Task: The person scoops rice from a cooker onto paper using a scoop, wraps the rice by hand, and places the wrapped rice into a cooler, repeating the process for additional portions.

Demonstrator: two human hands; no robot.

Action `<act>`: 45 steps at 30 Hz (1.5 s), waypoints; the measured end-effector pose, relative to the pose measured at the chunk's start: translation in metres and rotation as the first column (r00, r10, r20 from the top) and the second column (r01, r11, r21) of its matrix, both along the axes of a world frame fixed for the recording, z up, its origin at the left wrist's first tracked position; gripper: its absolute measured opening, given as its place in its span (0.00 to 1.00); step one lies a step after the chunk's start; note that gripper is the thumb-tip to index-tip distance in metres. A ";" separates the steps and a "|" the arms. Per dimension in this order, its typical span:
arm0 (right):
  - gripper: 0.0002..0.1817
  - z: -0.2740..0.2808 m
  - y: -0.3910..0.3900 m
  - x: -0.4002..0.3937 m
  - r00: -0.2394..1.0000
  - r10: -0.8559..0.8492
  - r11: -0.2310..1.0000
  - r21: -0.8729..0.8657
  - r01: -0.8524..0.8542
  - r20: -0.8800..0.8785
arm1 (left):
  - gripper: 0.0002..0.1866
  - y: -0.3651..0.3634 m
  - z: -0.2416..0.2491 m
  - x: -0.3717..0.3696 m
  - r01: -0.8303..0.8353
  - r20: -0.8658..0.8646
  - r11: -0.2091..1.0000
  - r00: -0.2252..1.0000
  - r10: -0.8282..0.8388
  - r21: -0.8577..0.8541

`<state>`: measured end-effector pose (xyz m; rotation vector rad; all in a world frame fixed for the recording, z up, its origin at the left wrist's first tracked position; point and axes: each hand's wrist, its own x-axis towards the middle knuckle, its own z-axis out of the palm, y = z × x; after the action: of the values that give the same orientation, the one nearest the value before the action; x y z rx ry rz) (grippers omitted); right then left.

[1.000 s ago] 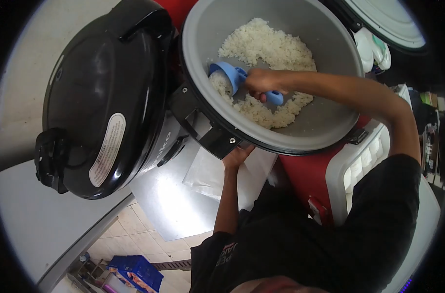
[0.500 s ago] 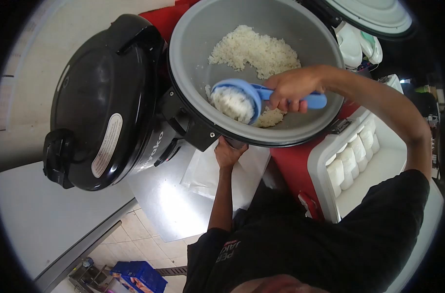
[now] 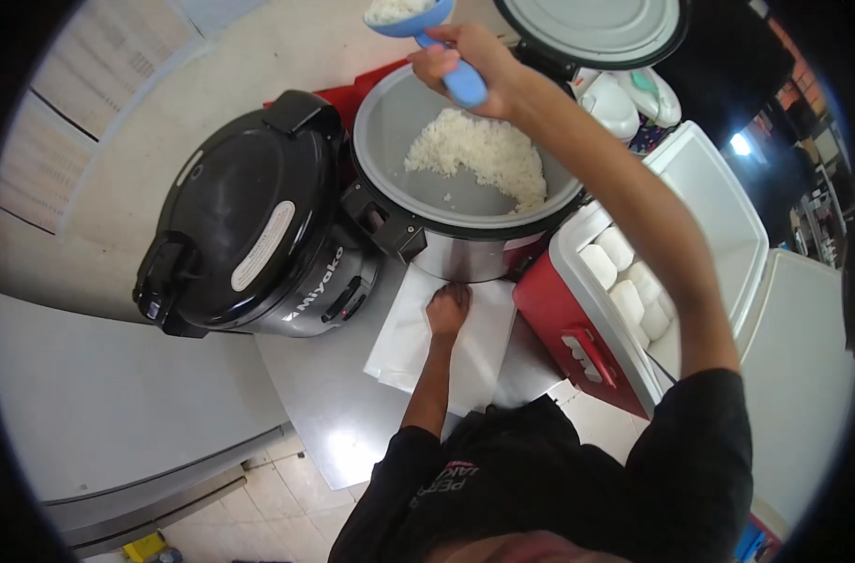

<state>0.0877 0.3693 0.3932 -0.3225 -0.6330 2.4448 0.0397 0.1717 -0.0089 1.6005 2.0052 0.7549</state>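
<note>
- The right hand (image 3: 465, 52) grips the handle of a blue scoop (image 3: 418, 21) heaped with white rice, held high above the open rice cooker (image 3: 465, 202)
- More cooked rice (image 3: 479, 155) lies in the cooker's grey pot
- The left hand (image 3: 446, 310), fingers curled into a fist, presses on a white paper sheet (image 3: 399, 342) on the steel counter (image 3: 329, 413)
- A closed black cooker (image 3: 258, 225) beside it reads "Miyako"
- A red cooler (image 3: 577, 342) stands open at the right, white blocks inside

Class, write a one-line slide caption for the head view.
Right hand lifts a blue scoop of rice above the open cooker; left hand rests on white paper.
</note>
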 end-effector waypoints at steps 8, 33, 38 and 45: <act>0.11 -0.025 -0.032 -0.040 0.813 0.163 0.984 0.150 -0.095 -0.559 | 0.19 -0.063 0.030 -0.017 0.318 -0.078 0.942 0.942 -0.327 -0.112; 0.31 -0.351 -0.312 0.061 0.170 -0.844 0.163 0.545 -0.823 0.509 | 0.19 -0.212 0.027 -0.031 0.576 -0.058 0.810 0.817 -0.573 0.113; 0.33 -0.329 -0.308 0.058 0.105 -0.784 0.269 0.486 -0.832 0.612 | 0.20 -0.223 0.025 -0.058 0.522 -0.103 0.850 0.852 -0.514 0.076; 0.35 -0.145 -0.258 0.054 0.166 -0.985 0.010 0.986 -0.165 0.038 | 0.10 -0.221 0.023 -0.076 0.452 -0.076 0.873 0.892 -0.446 0.183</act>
<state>0.1417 0.1109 0.2477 -1.1009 -1.8219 0.3569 -0.0365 -0.0490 0.0142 2.1022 1.5150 0.7599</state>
